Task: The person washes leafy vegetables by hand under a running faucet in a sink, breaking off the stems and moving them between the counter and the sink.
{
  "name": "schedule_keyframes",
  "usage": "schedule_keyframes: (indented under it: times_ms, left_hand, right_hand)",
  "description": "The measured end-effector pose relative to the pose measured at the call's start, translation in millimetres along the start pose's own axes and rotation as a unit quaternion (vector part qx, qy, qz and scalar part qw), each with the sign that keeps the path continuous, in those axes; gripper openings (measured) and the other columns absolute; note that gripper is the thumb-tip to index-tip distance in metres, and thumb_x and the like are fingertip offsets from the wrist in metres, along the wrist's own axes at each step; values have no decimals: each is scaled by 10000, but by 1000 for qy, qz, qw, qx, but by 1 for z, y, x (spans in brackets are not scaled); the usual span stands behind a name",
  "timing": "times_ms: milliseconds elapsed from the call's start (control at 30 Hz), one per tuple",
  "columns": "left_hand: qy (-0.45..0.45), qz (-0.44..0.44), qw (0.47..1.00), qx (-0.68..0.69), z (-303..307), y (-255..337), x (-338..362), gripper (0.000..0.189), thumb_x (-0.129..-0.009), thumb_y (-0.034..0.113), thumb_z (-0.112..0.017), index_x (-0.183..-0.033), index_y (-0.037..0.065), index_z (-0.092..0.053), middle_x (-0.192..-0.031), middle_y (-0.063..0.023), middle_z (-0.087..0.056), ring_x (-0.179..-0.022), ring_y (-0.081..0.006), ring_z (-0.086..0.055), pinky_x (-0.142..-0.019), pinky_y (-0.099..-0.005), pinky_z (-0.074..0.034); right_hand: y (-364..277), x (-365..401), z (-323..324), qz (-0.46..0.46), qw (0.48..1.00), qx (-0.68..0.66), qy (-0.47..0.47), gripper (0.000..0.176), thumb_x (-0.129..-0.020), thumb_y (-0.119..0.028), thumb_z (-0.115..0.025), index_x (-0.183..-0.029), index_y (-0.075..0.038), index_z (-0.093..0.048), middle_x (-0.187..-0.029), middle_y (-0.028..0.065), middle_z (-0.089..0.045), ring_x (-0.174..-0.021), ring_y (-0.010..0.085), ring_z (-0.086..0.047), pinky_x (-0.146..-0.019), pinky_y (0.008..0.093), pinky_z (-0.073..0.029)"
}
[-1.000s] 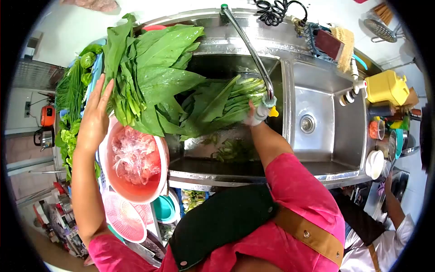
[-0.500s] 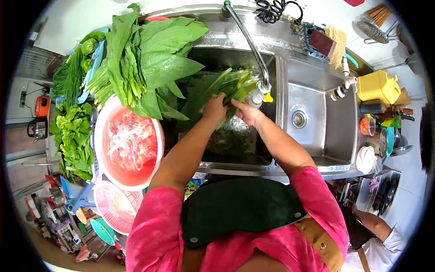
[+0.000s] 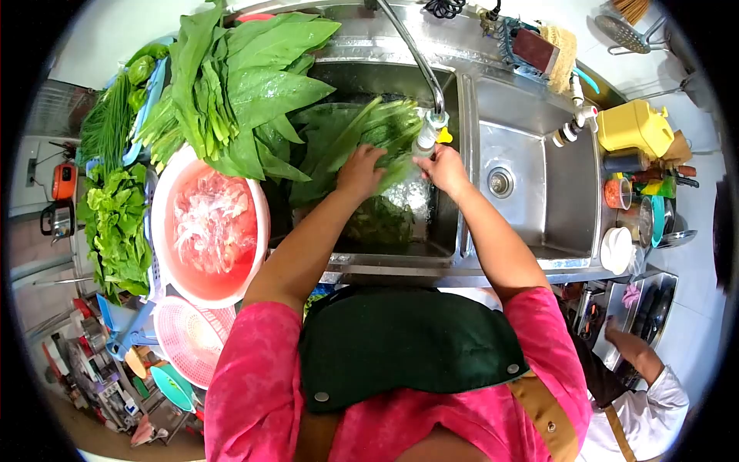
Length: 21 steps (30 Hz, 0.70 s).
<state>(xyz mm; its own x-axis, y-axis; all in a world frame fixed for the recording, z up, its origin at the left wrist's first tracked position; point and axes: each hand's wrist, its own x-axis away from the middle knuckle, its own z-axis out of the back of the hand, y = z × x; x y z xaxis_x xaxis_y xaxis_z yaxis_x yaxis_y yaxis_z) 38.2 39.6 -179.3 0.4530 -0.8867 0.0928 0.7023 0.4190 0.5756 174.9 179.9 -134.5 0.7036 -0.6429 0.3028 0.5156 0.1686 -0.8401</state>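
Green, floppy leaves (image 3: 350, 135) lie in the shiny steel sink (image 3: 539, 192). The left hand (image 3: 360, 171) grips them. I cannot tell if the right hand (image 3: 445, 168) holds anything.

We cannot see the fingertips of the person's left hand (image 3: 359, 171): they sink into the wet greens (image 3: 350, 127) in the basin. The right hand (image 3: 446, 169) covers part of the nozzle (image 3: 426, 140), so we cannot tell its grip. The faucet (image 3: 412, 54) is cut off at the top edge. The heaped leaves (image 3: 239, 85) hide the sink's (image 3: 462, 266) back left corner. A co-worker (image 3: 654, 400) is cropped at lower right.
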Motion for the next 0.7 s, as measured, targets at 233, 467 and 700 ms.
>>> schedule_keyframes:
  times_ms: [233, 467, 700]
  left_hand:
    - [33, -83, 969, 230, -9, 32, 19, 168, -718, 150, -624, -836, 32, -604, -752, -100, -549, -673, -232, -534, -614, -306, -425]
    - [167, -47, 945, 278, 33, 41, 59, 100, -714, 72, -617, -767, -3, -576, -707, -98, -541, -629, -197, -521, -574, -278, -415]
    - [474, -86, 855, 193, 149, 42, 73, 142, -826, 26, -457, -965, -1, -447, -806, -101, -513, -716, -173, -502, -622, -277, -413]
  right_hand:
    - [13, 15, -2, -285, 822, -460, -176, 133, -805, -198, -569, -834, -74, -532, -576, -11, -500, -437, 78, -433, -391, 207, -330]
    - [42, 34, -50, -283, 803, -476, -223, 92, -830, -213, -517, -823, -135, -468, -629, -10, -492, -540, 89, -462, -445, 210, -357]
    - [160, -39, -123, -426, 850, -283, 123, 199, -796, -171, -529, -971, -79, -519, -788, 47, -548, -700, 167, -533, -562, 265, -429]
